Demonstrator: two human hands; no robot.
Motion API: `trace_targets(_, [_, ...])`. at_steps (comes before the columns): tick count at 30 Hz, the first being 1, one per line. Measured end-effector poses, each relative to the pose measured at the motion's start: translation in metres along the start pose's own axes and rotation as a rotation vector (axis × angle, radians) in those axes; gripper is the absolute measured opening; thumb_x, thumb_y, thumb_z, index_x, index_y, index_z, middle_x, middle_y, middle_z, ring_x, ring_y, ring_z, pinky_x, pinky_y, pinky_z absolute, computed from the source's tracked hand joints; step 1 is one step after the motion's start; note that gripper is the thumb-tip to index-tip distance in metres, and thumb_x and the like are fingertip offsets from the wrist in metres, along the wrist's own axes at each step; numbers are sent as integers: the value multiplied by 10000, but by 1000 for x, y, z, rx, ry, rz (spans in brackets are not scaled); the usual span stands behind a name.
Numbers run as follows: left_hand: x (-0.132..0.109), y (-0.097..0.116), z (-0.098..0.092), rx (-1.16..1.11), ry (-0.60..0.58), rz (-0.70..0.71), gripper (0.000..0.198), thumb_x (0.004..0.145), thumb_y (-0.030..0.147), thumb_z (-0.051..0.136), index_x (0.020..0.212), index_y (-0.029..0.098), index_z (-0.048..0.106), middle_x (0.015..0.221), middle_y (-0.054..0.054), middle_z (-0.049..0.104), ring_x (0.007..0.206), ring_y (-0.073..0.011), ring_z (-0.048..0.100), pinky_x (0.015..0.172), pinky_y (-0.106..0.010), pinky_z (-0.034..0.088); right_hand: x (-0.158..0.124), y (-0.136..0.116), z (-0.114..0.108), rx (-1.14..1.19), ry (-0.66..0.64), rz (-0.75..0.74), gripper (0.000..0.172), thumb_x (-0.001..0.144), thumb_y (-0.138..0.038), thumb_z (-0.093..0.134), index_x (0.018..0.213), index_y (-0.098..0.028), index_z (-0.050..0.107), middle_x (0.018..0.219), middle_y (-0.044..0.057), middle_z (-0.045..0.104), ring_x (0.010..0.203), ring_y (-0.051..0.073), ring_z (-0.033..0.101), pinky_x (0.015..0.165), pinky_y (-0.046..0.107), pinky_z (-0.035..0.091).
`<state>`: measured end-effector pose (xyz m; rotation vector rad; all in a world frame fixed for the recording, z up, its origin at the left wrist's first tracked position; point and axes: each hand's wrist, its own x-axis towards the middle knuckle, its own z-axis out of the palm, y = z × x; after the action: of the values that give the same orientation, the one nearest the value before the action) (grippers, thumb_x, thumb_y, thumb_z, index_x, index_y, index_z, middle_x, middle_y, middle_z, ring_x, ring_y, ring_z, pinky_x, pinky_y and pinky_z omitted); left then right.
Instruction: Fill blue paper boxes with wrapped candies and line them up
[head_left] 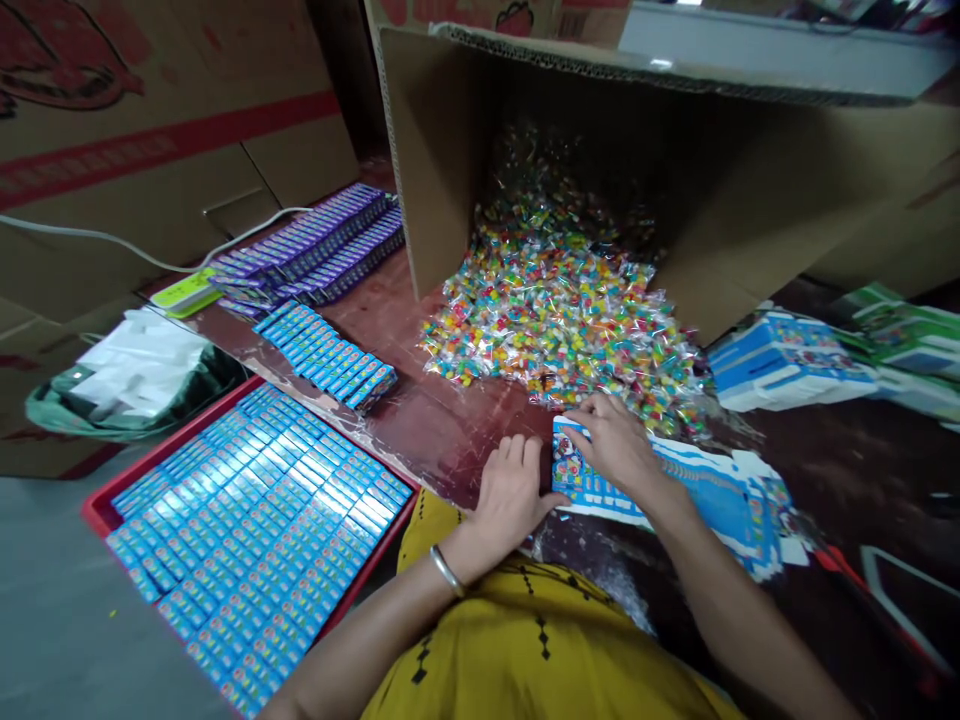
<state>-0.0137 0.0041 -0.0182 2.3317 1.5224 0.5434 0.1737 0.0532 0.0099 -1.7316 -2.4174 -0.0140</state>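
Observation:
A fanned row of flat, blue printed cartons (694, 490) lies on the table edge in front of me. My right hand (615, 445) is over its left end, thumb and fingers closed at the top edge of the front carton. Beside it, my left hand (511, 490) rests with fingers bent down toward the table and thumb stretched out to the carton's lower left corner. Nothing shows in the left hand. Beyond both hands, a heap of small clear packets of coloured candies (555, 310) spills from a cardboard box (435, 170) on its side.
At left, a red tray (97, 515) holds rows of small blue boxes (262, 520). More blue boxes (326, 350) and purple boxes (315, 240) line the table. Stacked cartons (787, 360) and red-handled scissors (840, 560) are at right. A green bag (52, 410) holds white pieces.

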Motion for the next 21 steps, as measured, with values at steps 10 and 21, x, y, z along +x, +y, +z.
trace_targets(10, [-3,0,1,-28,12,-33,695,622,492,821,1131,169,475,1026,-85,549,966,-287,518,831,-429,474,-2,7,-11,184,44,-75,248,897,-327,572,1093,-266,712,1152,82,636,1112,298,524,936,456,446])
trace_targets(21, [-6,0,-23,-273,79,-52,738,844,497,607,1426,142,326,1327,-189,511,1234,-324,483,1032,-480,419,16,-29,-14,1182,-46,427,290,792,-474,660,777,-218,524,602,-47,506,441,102,442,396,229,382])
